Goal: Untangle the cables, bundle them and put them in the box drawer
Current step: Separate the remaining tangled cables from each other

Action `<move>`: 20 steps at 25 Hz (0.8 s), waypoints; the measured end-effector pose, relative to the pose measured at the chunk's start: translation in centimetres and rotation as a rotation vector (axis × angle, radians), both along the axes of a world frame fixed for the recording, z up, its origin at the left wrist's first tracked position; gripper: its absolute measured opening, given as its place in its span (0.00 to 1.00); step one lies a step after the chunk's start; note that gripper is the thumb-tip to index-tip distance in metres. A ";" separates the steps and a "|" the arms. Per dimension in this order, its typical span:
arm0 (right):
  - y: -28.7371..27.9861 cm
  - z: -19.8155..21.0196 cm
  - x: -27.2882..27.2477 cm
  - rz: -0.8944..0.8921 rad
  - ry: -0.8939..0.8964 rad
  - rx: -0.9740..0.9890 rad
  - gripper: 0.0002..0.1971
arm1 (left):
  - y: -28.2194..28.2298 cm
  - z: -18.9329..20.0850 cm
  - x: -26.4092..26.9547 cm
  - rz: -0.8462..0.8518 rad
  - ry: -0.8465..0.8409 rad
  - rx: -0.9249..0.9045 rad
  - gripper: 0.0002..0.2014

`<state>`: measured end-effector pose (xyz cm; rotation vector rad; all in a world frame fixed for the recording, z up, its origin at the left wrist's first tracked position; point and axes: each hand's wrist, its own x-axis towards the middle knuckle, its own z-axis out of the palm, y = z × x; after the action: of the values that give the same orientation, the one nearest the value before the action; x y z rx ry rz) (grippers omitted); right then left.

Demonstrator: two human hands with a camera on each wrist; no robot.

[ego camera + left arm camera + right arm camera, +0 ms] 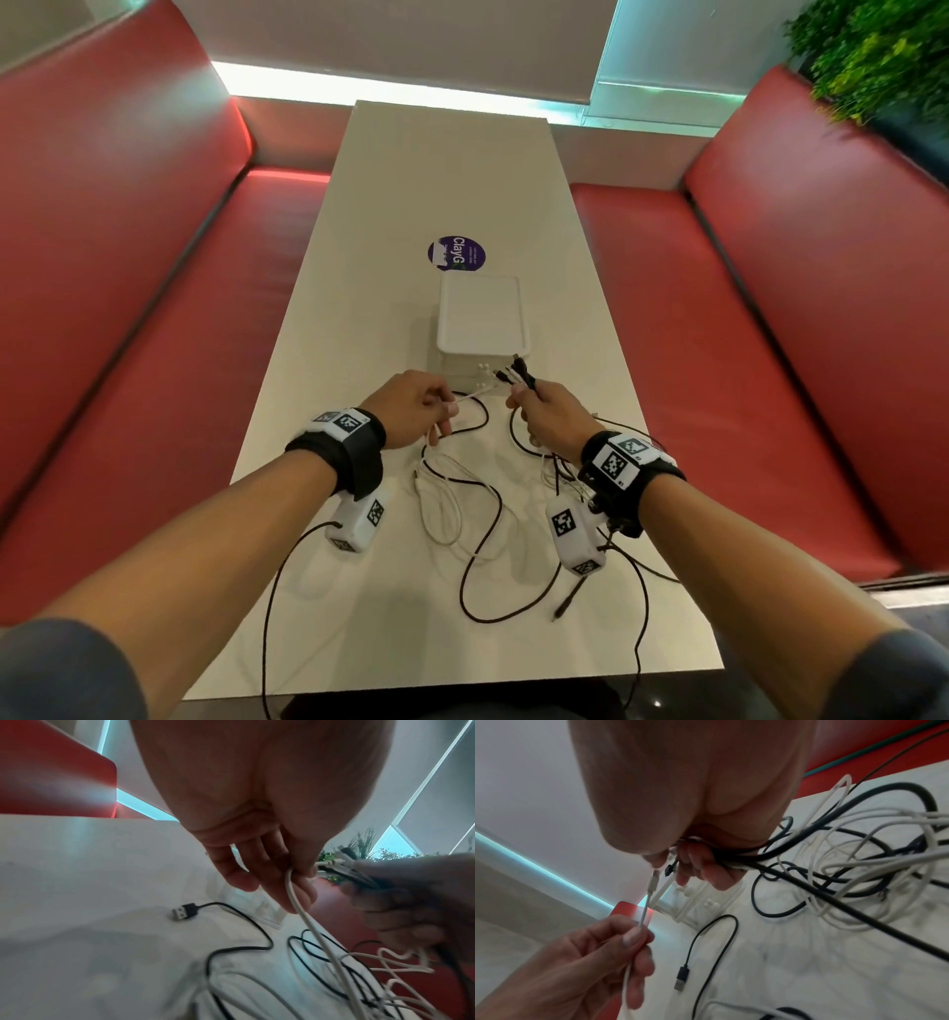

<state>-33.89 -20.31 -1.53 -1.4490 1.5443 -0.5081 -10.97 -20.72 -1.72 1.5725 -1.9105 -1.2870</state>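
One white box (482, 321) with drawers sits on the one counter (359, 288); one round purple sticker (456, 252) lies past it; two red benches (128, 370) stand at the sides; two hands (411, 411) are out, each with one wrist band (345, 447); the black and white cables (477, 514) are too tangled to count; one loose black plug (183, 911) lies flat.

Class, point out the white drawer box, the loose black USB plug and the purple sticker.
white drawer box (482, 316), head view, lid.
black USB plug (183, 911), left wrist view, plug body.
purple sticker (456, 252), head view, centre.
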 end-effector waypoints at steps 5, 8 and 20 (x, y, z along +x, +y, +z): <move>0.8 1.4 1.5 -0.026 -0.079 -0.155 0.14 | 1.1 0.8 -3.8 -0.074 0.125 0.029 0.08; 0.8 1.4 1.9 -0.069 -0.134 -0.181 0.15 | 0.9 1.0 -4.2 -0.112 0.129 0.037 0.10; 1.2 2.3 4.5 0.400 0.054 -0.072 0.20 | 0.0 1.7 -3.9 0.141 0.101 -0.206 0.12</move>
<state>-29.43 -19.08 0.81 -1.7846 1.2398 -0.2883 -14.84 -20.74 -0.04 1.4798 -1.7731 -1.0548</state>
